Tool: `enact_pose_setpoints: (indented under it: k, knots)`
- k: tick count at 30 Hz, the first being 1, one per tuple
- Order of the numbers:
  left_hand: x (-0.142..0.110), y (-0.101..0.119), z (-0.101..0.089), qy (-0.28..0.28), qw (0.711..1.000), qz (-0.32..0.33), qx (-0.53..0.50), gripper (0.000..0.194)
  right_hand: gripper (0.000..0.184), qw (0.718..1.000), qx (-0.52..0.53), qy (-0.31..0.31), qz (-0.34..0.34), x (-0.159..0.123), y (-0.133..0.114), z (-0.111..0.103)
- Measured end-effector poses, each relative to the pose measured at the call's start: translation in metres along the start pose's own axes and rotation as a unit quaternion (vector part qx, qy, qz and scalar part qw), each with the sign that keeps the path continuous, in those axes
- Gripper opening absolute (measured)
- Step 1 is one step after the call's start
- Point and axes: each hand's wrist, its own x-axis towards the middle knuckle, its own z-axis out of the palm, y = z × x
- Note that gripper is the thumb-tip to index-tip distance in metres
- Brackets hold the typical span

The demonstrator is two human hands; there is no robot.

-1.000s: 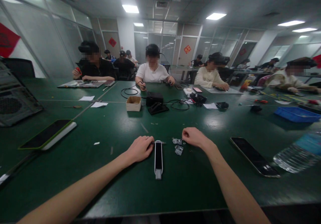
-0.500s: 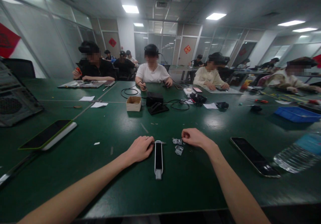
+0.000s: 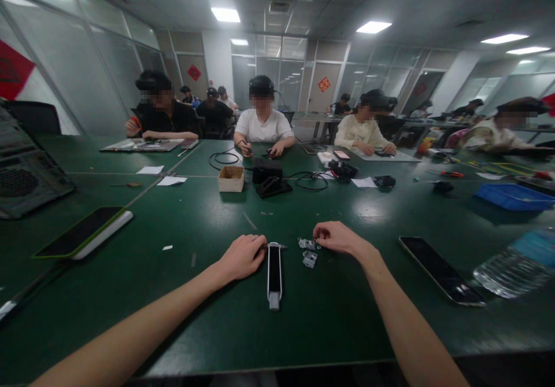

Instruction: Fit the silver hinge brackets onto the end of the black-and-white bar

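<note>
A long black device with a white frame and a grey tip (image 3: pixel 274 274) lies on the green table, its tip pointing toward me. My left hand (image 3: pixel 245 255) rests at the left of its far end, fingers curled; what they hold there is hidden. A thin metal pin (image 3: pixel 283 247) sticks out on the right of that end. Small metal brackets (image 3: pixel 309 259) lie just right of the device. At their far right edge my right hand (image 3: pixel 336 236) is closed in a pinch, touching small metal pieces too tiny to name.
A dark phone (image 3: pixel 437 271) and a water bottle (image 3: pixel 515 262) lie on the right. On the left is a green-edged phone on a white block (image 3: pixel 104 233). Farther off are a small cardboard box (image 3: pixel 231 180), a blue tray (image 3: pixel 514 197), black cables and co-workers across the table.
My right hand has shifted very slightly to the left, and a bit more of the small metal pieces shows beside its fingertips. My left hand and the device have stayed in place.
</note>
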Motion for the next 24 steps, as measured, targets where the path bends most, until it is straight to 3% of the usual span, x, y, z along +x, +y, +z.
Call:
enact_pose_setpoints:
  k: [24]
  knots:
    - [-0.0002, 0.0005, -0.0013, 0.0, 1.0, 0.003, -0.007, 0.012, 0.018, 0.999, -0.032, 0.005, -0.011, 0.0001, -0.0015, -0.0012]
